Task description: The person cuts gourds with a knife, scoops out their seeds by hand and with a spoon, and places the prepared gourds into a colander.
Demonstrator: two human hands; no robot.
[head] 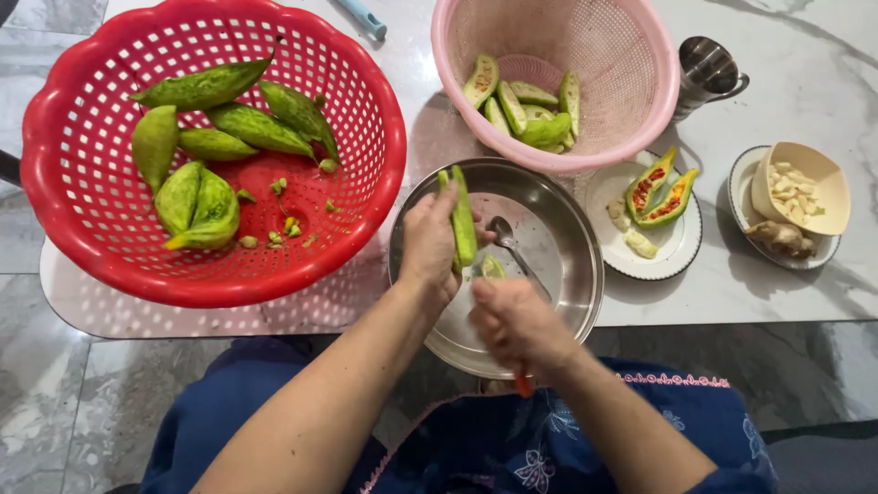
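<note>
At frame centre, over the steel bowl [567,274], your left hand [428,245] has its fingers curled tight around an upright green gourd [464,220], while your right hand [517,320] is fisted on an orange-handled tool [524,385].

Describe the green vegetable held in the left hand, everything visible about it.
The green vegetable is a long, slim, pointed gourd, bumpy-skinned like those in the red basket. It stands nearly upright over the steel bowl, gripped low by the left hand. The right hand works at its pale lower end; that hand's tool is mostly hidden.
</note>
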